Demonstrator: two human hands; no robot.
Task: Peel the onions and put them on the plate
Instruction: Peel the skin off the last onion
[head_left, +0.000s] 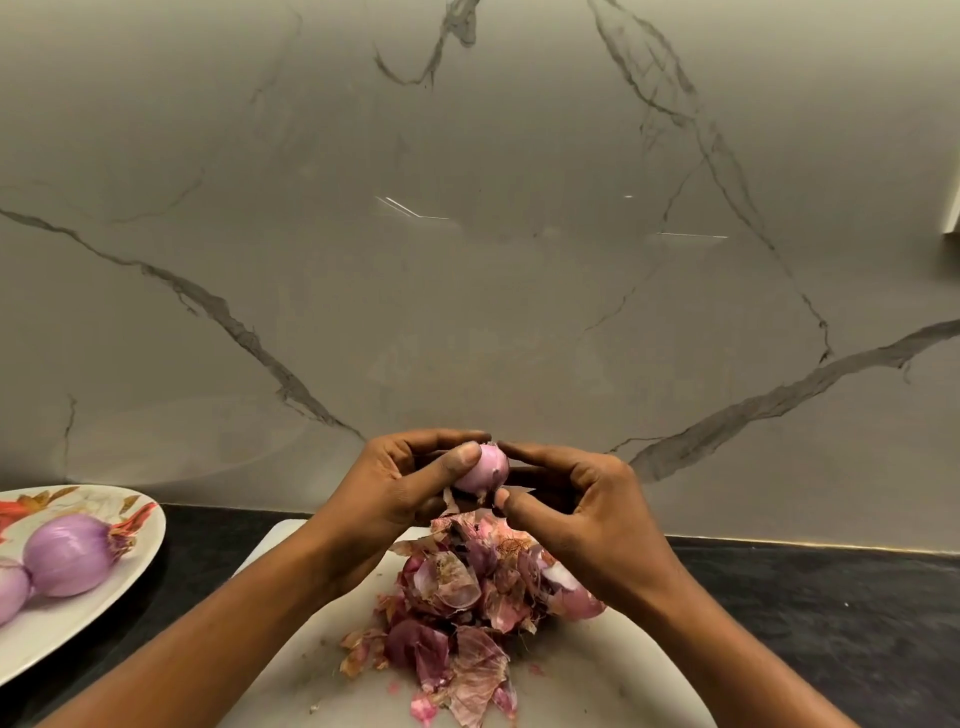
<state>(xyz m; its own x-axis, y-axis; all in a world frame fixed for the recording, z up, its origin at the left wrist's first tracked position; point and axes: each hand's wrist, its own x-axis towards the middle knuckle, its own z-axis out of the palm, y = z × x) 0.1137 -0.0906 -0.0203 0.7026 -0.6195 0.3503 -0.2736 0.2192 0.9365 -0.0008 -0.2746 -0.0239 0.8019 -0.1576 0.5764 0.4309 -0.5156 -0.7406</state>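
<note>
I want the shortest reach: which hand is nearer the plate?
Left. The left hand grips the onion to the right of the plate; the right hand pinches the onion's far side, farther from the plate.

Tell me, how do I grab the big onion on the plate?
Take the big onion around its fat middle, coming down from above, with fingers on its near and far sides. It lies on its side on the plate. Its tufty end points right and a second onion sits close at its left end, so those ends are poor places to hold.
</note>
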